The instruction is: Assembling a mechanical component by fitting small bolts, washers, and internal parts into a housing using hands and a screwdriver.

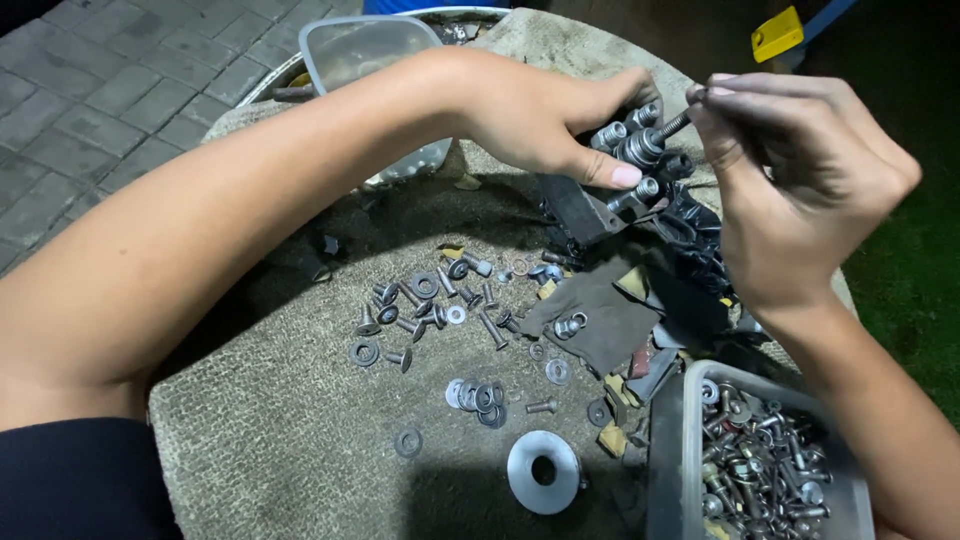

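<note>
Threaded steel bolt [676,122], short and ribbed, in the upper right of the frame, long axis slanting from upper right down to lower left, tip aimed into a stack of bright washers and nuts [640,146]. Pinched at its upper end between thumb and fingertips of the right hand [800,185], remaining fingers curled in toward the palm. Just left of that, the left hand [545,115], closed around a dark angular metal bracket [580,208] carrying several shiny round-headed fasteners, thumb pressed flat along the bracket's edge, fingers wrapped over the top. Both hands nearly touching at the bolt.

Below, at frame centre, loose grey screws, rivets and flat washers [430,305] scattered over coarse, woven sackcloth [280,440] draped on a rounded surface. Dark folded cloth scrap [600,320] beside them, crumpled black plastic [690,225] just under the bracket. Large smooth metal disc [543,471] with a centre hole at lower centre. Translucent plastic tub [690,400] at lower right, full of mixed silvery hardware. Second pale plastic container [360,45] at the upper middle, partly behind the left forearm. Grey paving blocks [90,90] at upper left.
</note>
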